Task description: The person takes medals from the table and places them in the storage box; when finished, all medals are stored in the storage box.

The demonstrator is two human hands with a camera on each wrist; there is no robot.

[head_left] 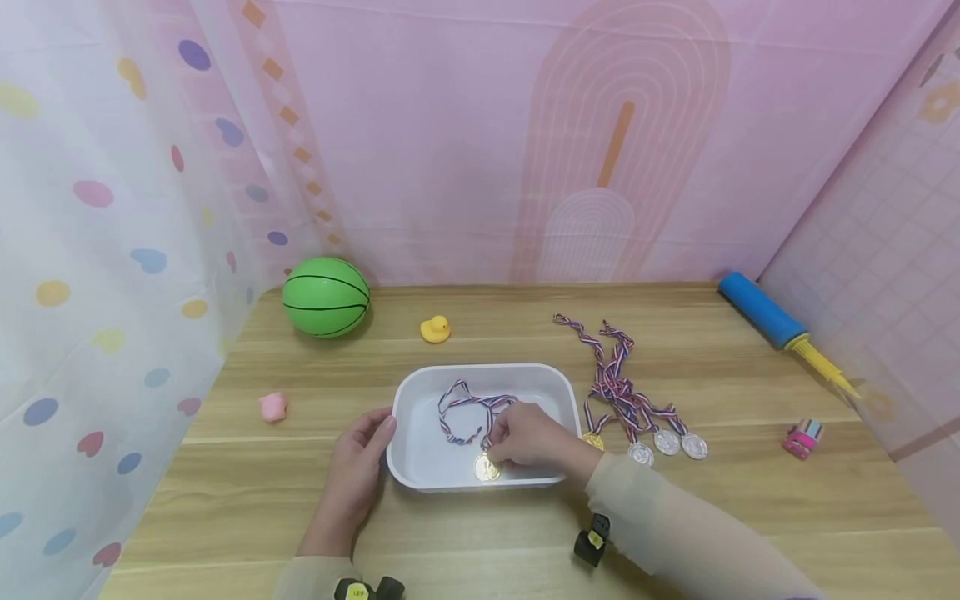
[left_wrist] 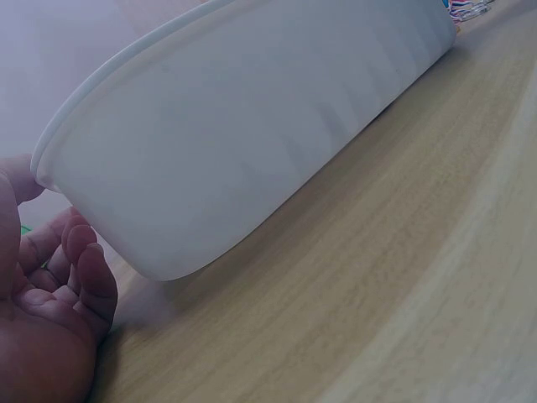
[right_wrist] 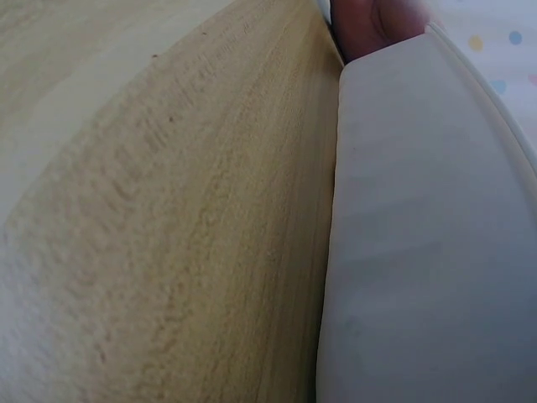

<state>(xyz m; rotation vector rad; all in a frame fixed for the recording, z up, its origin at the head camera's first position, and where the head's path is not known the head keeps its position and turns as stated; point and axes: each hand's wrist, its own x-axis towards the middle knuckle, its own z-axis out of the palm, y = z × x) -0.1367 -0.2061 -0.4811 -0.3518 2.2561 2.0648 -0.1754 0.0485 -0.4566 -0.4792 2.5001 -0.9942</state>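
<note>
A white plastic tub (head_left: 420,392) stands on the wooden worktop (head_left: 525,533), near its front edge and roughly central. The left hand (head_left: 358,467) rests against the tub's left end, thumb at the rim and fingers curled loosely beside the outer wall; the left wrist view confirms the fingers (left_wrist: 84,269) lie close to the wall, though whether they actually press on it cannot be told. The right hand (head_left: 528,435) is inside the tub, fingers bent down over a gold medal (head_left: 487,468) that lies on the tub floor against the near wall; it appears to pinch the medal or its ribbon at the top edge, but the contact itself is hidden under the fingers. The medal's striped ribbon (head_left: 468,412) lies looped across the tub floor behind the hand. Just right of the tub, on the worktop, lies a cluster of further medals (head_left: 663,442) with their ribbons trailing toward the back. A green ball (head_left: 326,297) sits at the back left, a small yellow duck (head_left: 435,329) just behind the tub, a pink toy (head_left: 273,407) to the left, a blue and yellow pump (head_left: 780,327) at the back right, and a small pink item (head_left: 802,438) to the right.
</note>
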